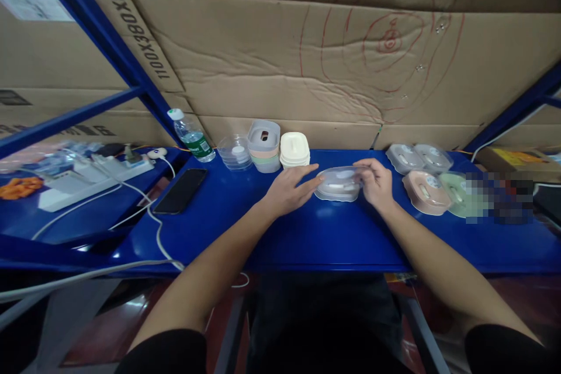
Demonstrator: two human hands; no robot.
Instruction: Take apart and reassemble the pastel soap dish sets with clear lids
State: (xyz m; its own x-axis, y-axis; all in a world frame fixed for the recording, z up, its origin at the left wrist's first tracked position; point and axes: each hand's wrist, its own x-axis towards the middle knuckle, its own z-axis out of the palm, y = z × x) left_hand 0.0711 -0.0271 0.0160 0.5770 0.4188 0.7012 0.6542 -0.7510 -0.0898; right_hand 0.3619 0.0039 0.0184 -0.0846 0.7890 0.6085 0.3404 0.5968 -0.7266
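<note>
Left of the pink lidded container [427, 192], the right hand [376, 182] pinches a clear plastic lidded container's [338, 184] edge, the left hand [291, 190] open against its other side

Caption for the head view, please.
Two bare hands at a clear-lidded container on a blue table.

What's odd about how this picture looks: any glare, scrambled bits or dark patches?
Head view: soft glare on the blue table just below the translucent container; head view: blocky pixels cover the green container's right side; head view: deep shadow beneath the table.
</note>
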